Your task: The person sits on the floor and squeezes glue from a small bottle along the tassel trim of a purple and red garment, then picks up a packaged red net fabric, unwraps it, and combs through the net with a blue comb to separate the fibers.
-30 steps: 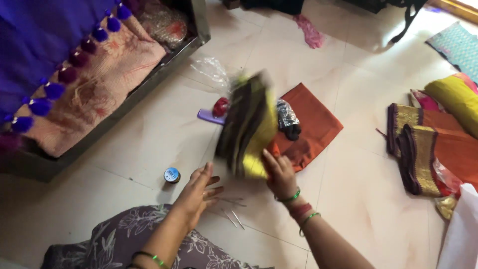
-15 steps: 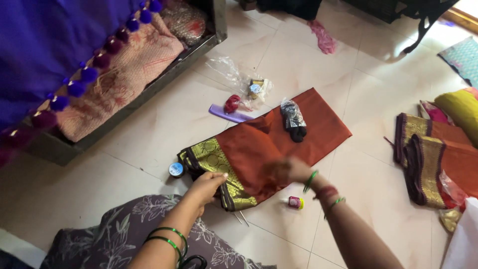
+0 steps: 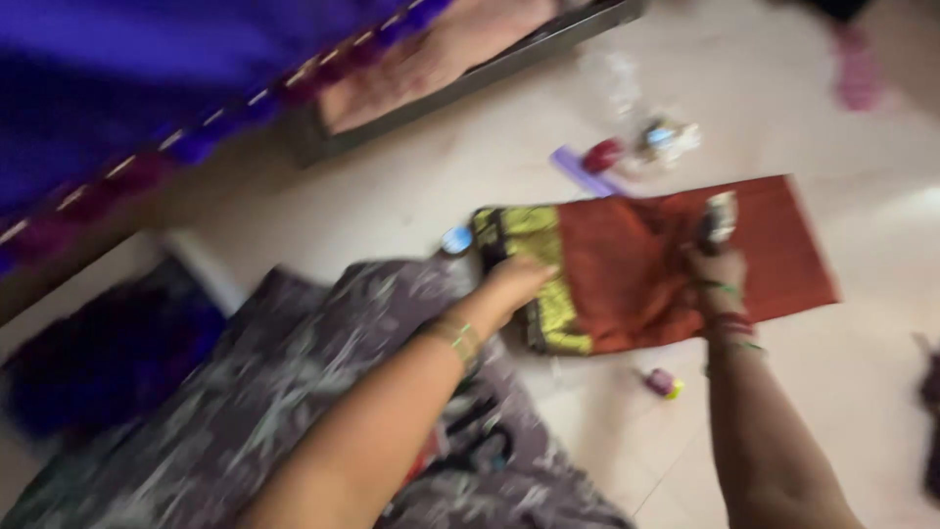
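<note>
Open floor to the right, clutter above and below the cloth

The pale floor (image 3: pixel 881 392) right of the rust-red folded cloth (image 3: pixel 666 264) lies bare, giving a hand free passage. Above the cloth, a purple strip (image 3: pixel 580 171), a red object (image 3: pixel 601 155) and a crumpled plastic bag (image 3: pixel 666 137) crowd the way; below it sits a small thread spool (image 3: pixel 662 382). Left is blocked by the patterned grey garment (image 3: pixel 294 392) and a dark frame edge (image 3: pixel 470 78).
</note>
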